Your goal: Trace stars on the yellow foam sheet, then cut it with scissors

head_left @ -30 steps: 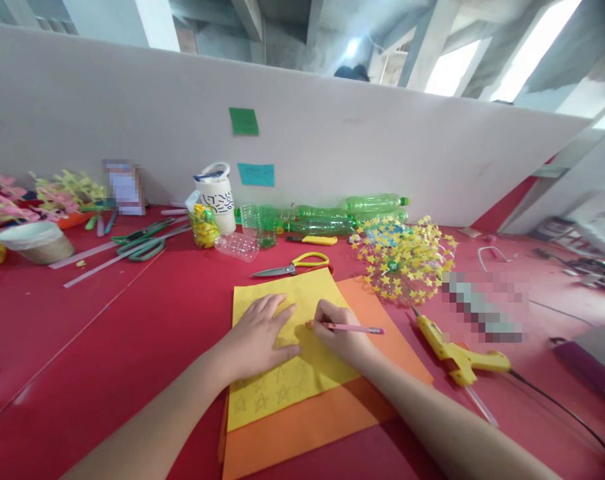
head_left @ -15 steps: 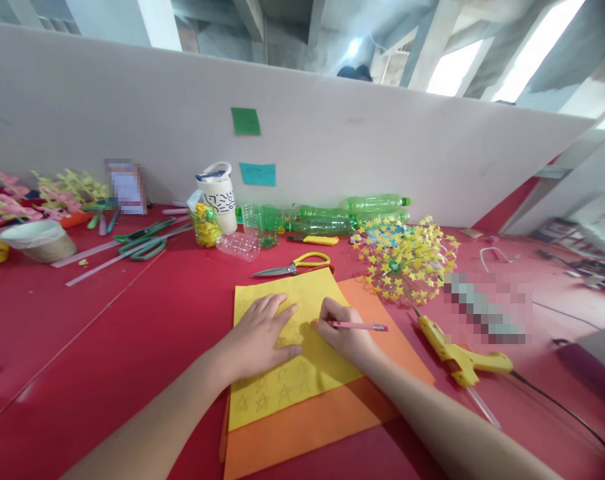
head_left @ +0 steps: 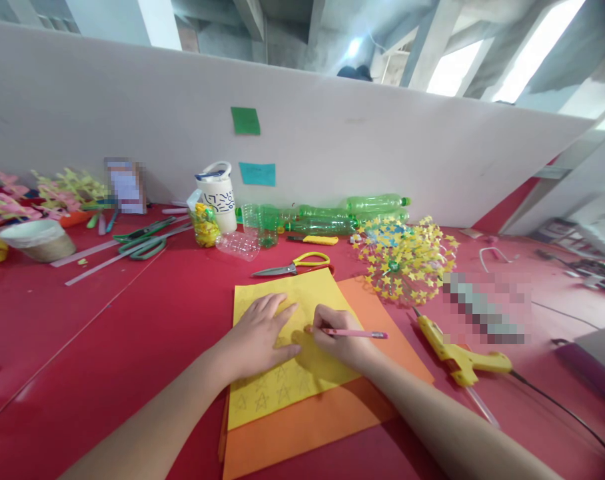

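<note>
A yellow paper sheet (head_left: 302, 293) lies on an orange sheet (head_left: 332, 413) on the red table. My left hand (head_left: 260, 337) rests flat on the yellow sheet, fingers stretched out, holding it down. My right hand (head_left: 340, 337) is closed on a pink pencil (head_left: 357, 333), its tip touching the paper close to my left fingertips. Several pencil-drawn stars (head_left: 272, 393) show on the yellow sheet near its front edge, below my left hand.
Yellow-handled scissors (head_left: 292, 265) lie just behind the paper. A yellow glue gun (head_left: 460, 357) with its cord lies to the right. A yellow star decoration (head_left: 405, 260), green plastic bottles (head_left: 352, 213), a white cup (head_left: 217, 193), green scissors (head_left: 142, 243) and a bowl (head_left: 37, 240) stand further back.
My right hand with the pencil has shifted slightly left and back, moving the tip over the paper. My left hand stays where it was.
</note>
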A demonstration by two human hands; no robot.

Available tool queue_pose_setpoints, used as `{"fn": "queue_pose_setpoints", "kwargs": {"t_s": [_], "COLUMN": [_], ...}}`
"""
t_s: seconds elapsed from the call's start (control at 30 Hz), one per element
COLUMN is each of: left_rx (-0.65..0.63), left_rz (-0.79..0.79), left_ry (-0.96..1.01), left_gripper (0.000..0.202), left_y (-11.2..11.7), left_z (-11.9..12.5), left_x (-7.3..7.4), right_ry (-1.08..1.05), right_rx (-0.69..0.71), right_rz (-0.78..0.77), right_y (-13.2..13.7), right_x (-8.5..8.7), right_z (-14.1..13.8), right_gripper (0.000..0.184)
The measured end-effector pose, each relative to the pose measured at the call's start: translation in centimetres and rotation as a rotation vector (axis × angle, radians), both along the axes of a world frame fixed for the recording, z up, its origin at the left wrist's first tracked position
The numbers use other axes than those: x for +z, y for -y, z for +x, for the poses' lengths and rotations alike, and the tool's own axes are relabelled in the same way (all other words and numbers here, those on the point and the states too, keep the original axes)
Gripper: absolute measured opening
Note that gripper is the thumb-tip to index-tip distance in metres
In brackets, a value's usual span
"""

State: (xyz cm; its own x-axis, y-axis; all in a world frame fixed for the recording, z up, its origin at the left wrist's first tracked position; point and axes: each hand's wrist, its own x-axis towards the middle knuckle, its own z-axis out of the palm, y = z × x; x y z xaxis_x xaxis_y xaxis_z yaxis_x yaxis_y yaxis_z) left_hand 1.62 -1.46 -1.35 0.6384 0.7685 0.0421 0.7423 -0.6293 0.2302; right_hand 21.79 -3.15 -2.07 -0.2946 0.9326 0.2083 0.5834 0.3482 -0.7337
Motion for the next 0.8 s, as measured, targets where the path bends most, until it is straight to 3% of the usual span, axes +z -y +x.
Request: {"fn": "queue_pose_setpoints", "kwargs": {"t_s": [0.4,0.63,0.8], "left_rx": [-0.009,-0.007,-0.023], "left_rz": [0.008,0.080,0.102], "left_ry": [0.016,0.018,0.045], "left_gripper": [0.069,0.067,0.051], "left_y": [0.0,-0.3,-0.3], "left_z": [-0.1,0.1,0.3], "left_x": [-0.1,0.2,0.5], "right_ry": [-0.062,-0.484,-0.443], "right_rx": [0.034,-0.086,0.079], "right_rz": [-0.021,-0.341,-0.334], "right_y": [-0.1,-0.9,-0.6], "right_x": [0.4,0.3,0.4], "right_z": [0.0,1.6,1.6], "right_gripper": [0.010,0.014,0.006]}}
